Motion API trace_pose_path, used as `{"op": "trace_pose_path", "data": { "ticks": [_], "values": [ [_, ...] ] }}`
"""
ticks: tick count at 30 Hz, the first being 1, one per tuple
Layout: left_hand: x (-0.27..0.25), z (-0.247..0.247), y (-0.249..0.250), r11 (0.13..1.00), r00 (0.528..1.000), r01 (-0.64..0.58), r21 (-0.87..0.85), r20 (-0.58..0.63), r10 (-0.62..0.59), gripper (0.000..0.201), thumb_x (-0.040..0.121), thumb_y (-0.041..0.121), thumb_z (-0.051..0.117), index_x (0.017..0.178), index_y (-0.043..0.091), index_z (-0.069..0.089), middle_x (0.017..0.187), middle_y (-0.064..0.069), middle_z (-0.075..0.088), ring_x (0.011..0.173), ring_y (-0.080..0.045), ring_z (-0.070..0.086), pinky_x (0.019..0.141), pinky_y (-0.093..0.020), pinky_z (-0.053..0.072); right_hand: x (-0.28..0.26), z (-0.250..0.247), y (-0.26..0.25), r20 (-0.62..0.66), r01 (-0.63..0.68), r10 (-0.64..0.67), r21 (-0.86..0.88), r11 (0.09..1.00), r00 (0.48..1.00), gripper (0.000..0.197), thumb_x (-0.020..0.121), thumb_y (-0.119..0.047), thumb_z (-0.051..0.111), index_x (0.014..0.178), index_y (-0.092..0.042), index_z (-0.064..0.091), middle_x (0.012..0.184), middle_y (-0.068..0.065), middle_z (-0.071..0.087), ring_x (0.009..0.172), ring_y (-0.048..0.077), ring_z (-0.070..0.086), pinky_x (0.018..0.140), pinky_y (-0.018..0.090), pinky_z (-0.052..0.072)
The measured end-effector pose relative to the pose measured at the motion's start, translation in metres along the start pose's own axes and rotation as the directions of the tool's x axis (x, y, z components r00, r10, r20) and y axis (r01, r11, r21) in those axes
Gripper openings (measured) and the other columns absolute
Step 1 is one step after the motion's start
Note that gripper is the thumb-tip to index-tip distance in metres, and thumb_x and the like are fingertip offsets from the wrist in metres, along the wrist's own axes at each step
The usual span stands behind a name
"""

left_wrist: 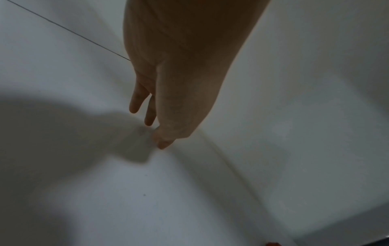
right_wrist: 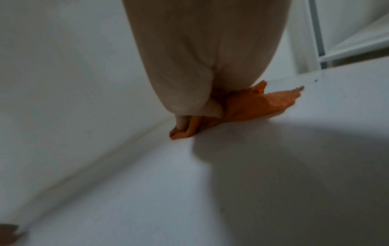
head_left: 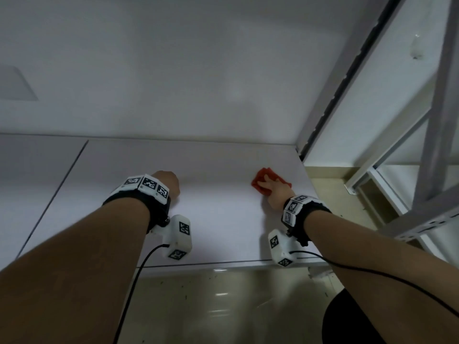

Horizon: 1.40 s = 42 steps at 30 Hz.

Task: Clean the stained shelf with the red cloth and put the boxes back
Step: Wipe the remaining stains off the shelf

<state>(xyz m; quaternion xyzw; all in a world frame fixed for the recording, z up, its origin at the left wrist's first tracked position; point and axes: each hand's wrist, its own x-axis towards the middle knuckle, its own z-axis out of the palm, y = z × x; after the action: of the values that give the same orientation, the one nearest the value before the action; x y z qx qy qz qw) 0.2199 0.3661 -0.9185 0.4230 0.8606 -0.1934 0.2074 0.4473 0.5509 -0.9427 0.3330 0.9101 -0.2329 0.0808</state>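
Note:
The white shelf [head_left: 223, 232] stretches in front of me at chest height. A crumpled red cloth [head_left: 258, 181] lies on it toward the right back. My right hand [head_left: 269, 188] presses down on the cloth. In the right wrist view, folds of the red cloth [right_wrist: 252, 103] are bunched between thumb and fingers [right_wrist: 181, 122]. My left hand [head_left: 169, 181] hovers over the shelf's middle and holds nothing. Its fingers [left_wrist: 134, 103] hang loosely straight, just above the shelf [left_wrist: 147, 199]. A tiny dark speck [left_wrist: 144, 194] marks the surface. No boxes are in view.
A grey metal rack upright [head_left: 442, 120] and its braces stand at the right. The shelf meets a white back wall [head_left: 173, 70]. A thin dark seam [head_left: 62, 184] crosses the shelf at the left. Glossy floor [head_left: 223, 306] shows below the shelf's front edge.

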Motion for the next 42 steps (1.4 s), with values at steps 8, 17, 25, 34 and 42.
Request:
{"op": "trace_pose_path", "data": {
  "ticks": [8,17,25,34,42],
  "values": [
    [-0.022,0.002,-0.012,0.996,1.0,0.009,-0.094,0.009,-0.008,0.045,0.099,0.016,0.04,0.144,0.013,0.039,0.152,-0.006,0.033,0.139,-0.024,0.036,0.113,-0.029,0.028,-0.006,0.032,-0.051,0.081,0.129,-0.123,-0.073,0.989,0.989,0.068,0.089,0.003,0.041,0.146,-0.033,0.031,0.159,-0.004,0.009,0.147,0.027,0.007,0.12,0.046,0.005],
    [-0.07,0.02,-0.009,0.992,0.999,0.029,-0.119,0.018,-0.027,0.042,0.097,0.014,0.04,0.138,0.012,0.049,0.145,-0.007,0.045,0.132,-0.026,0.044,0.11,-0.033,0.037,-0.005,0.053,-0.111,0.263,0.273,-0.241,-0.091,0.958,0.934,0.075,0.084,0.002,0.05,0.146,-0.035,0.029,0.159,-0.005,0.007,0.148,0.024,0.005,0.121,0.039,0.003],
    [-0.128,0.037,-0.015,0.967,0.996,0.083,-0.242,0.053,-0.072,0.045,0.098,0.009,0.036,0.142,0.018,0.045,0.151,-0.002,0.037,0.14,-0.02,0.033,0.114,-0.028,0.025,-0.032,0.061,-0.149,0.4,0.381,-0.313,-0.102,0.919,0.862,0.071,0.088,-0.002,0.053,0.148,-0.031,0.026,0.16,-0.004,0.004,0.147,0.022,0.004,0.119,0.038,0.003],
    [-0.151,0.032,-0.007,0.967,0.985,0.143,-0.21,0.122,-0.119,0.047,0.097,0.006,0.036,0.142,0.018,0.044,0.151,-0.002,0.037,0.139,-0.02,0.036,0.113,-0.027,0.028,-0.062,0.066,-0.144,0.406,0.45,-0.389,-0.063,0.891,0.827,0.064,0.091,0.004,0.044,0.144,-0.03,0.036,0.159,-0.003,0.012,0.147,0.023,0.011,0.117,0.031,0.004],
    [-0.127,0.004,0.061,0.976,0.998,-0.048,-0.214,0.022,0.054,0.046,0.097,0.004,0.035,0.141,0.015,0.046,0.149,-0.006,0.039,0.137,-0.024,0.037,0.113,-0.031,0.031,-0.065,0.026,-0.054,0.239,0.118,-0.079,-0.153,0.981,0.968,0.079,0.083,-0.002,0.056,0.147,-0.036,0.024,0.16,-0.007,0.002,0.148,0.023,0.006,0.12,0.044,0.01]
  ]
}}
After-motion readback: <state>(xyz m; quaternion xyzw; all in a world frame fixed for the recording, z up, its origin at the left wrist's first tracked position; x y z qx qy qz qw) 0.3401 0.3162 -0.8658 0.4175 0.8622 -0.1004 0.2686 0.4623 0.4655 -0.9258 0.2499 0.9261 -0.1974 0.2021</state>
